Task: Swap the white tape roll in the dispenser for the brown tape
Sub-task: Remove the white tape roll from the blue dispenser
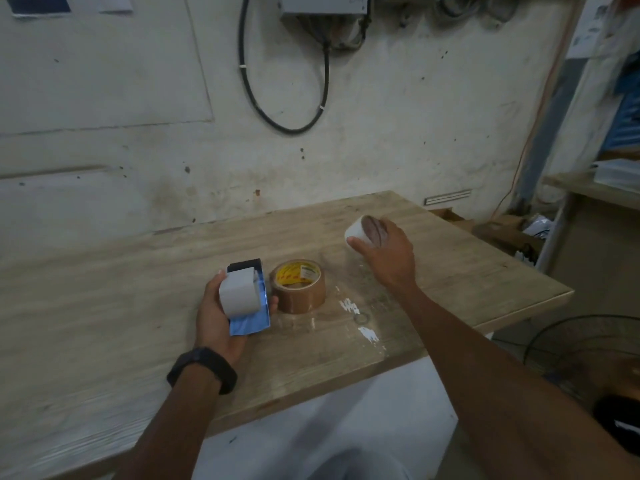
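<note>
A stained, off-white plaster wall with a looped black cable (287,98) backs a pale wooden table (450,271), its planked top scuffed and flecked with white paint. Three cylindrical things of tape-roll shape are in sight. The left hand (216,317), a black band (202,368) on its wrist, is closed around a blue dispenser (251,320) of flat, glossy plastic with a black front end; a smooth, matte white drum-shaped part (239,292) sits on it, and whether that is tape or the dispenser's own hub cannot be told. Just to its right, lying flat on the table and apart from both hands, is the one brown tape (298,285), shiny on its outer wall, with a yellow label bearing red and green print on its core that is too small to read. Farther right and back, the right hand (388,251) grips the white tape roll (360,232) with thumb and fingers wrapped around it, the roll tilted so its brownish cardboard core faces the camera, near the table's surface.
</note>
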A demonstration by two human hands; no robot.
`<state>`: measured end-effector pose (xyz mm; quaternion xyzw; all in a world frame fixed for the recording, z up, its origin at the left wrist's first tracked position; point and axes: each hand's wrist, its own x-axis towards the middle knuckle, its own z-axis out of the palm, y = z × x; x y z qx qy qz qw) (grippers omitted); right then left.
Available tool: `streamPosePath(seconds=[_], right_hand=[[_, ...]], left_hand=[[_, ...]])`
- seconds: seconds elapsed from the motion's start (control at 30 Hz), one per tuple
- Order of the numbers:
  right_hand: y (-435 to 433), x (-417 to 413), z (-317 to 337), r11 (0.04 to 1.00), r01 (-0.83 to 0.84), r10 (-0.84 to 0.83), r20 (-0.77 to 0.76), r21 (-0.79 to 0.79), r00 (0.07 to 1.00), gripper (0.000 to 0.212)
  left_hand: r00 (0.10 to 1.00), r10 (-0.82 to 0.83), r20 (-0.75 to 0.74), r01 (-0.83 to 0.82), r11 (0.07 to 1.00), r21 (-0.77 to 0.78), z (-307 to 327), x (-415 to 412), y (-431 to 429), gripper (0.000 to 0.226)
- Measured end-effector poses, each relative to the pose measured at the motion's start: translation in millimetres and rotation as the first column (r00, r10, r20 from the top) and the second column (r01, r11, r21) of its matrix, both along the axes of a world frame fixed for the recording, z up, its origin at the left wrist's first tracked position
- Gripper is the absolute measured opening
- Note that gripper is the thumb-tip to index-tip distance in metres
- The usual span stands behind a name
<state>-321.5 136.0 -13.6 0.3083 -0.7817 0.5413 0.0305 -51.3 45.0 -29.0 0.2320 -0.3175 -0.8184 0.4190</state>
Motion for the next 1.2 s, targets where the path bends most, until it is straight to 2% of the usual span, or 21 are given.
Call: streamPosePath(seconds=[0.13, 0.57, 0.63, 0.73, 0.87, 1.0, 1.07, 1.13, 1.2], right_hand=[[-3.1, -2.1, -3.9, 0.998, 0.025, -0.023, -0.035, 0.055, 0.999, 0.093], [-12.9, -34.0, 6.9, 0.929, 0.142, -0.097, -0.145, 0.342, 0.985, 0.091], [-10.5, -35.4, 7.4, 0.91, 0.176, -0.116, -0.178, 0.375, 0.977, 0.09], [-6.8, -39.4, 8.7, 0.883, 0.195, -0.133, -0.17, 0.427, 0.976, 0.086], [-5.7, -49.8, 5.9, 0.814, 0.179, -0.089, -0.186, 0.552, 0.979, 0.086], [0.3, -46.5, 8.2, 0.801, 0.177, -0.082, -0.188, 0.573, 0.979, 0.084], [3.8, -42.5, 8.3, 0.801, 0.214, -0.093, -0.237, 0.56, 0.967, 0.084], [3.5, -34.9, 10.3, 0.861, 0.263, -0.12, -0.329, 0.436, 0.937, 0.072], [-2.6, -19.8, 16.8, 0.952, 0.156, -0.052, -0.364, 0.263, 0.93, 0.053]], left_hand=[[1.0, 0.0, -0.009, 0.0, 1.0, 0.03, -0.9, -0.8, -1.3, 0.043], [1.0, 0.015, 0.014, -0.015, 1.0, 0.022, -2.3, -2.8, -3.6, 0.075], [1.0, 0.014, 0.009, -0.014, 1.0, 0.015, -2.2, -2.7, -3.2, 0.073], [1.0, 0.001, -0.008, -0.001, 1.0, 0.019, -0.4, -2.2, -1.9, 0.059], [1.0, 0.003, 0.013, -0.003, 0.999, 0.032, -1.1, -1.9, -2.4, 0.064], [1.0, 0.008, 0.017, -0.009, 0.999, 0.033, -2.5, -2.4, -5.1, 0.075], [1.0, 0.003, 0.007, -0.003, 0.999, 0.033, -2.1, -2.6, -3.9, 0.071], [1.0, 0.012, 0.005, -0.012, 1.0, 0.029, -1.6, -3.3, -2.8, 0.057], [1.0, 0.022, 0.011, -0.022, 1.0, 0.014, -1.6, -3.4, -2.6, 0.045]])
